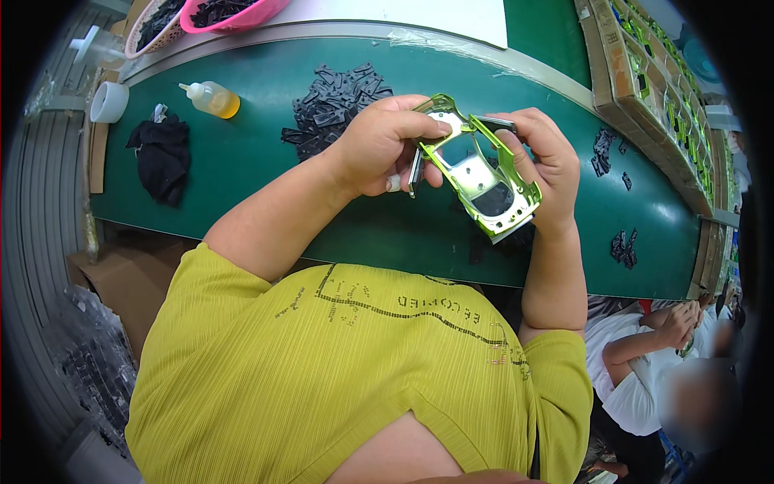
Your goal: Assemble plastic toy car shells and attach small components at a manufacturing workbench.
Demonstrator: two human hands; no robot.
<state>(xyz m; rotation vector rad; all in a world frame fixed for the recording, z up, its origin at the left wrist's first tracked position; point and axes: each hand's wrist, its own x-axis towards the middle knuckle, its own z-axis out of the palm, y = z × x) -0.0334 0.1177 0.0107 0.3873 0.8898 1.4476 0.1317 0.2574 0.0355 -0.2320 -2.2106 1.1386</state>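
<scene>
A shiny green toy car body shell [476, 174] is held up over the table, its pale hollow inside and window openings facing me. At its upper left end, my left hand [379, 143] is closed on it, thumb pressed on the inner side. A whitish wrap [393, 183] shows around one finger of that hand. My right hand [548, 165] grips the shell's right side, its thumb along the edge. Narrow dark-edged flaps, perhaps car doors, stick out from both sides of the shell near my fingers. Behind my left hand lies a heap of small black plastic parts [339, 101].
On the green table [250, 173] are a dropper bottle of yellow liquid [214, 100], a black cloth [161, 157], a white roll [110, 102] and small black part piles [623, 248]. A pink basket [230, 18] stands behind. Boxes of green shells [661, 105] line the right; another person [645, 363] sits there.
</scene>
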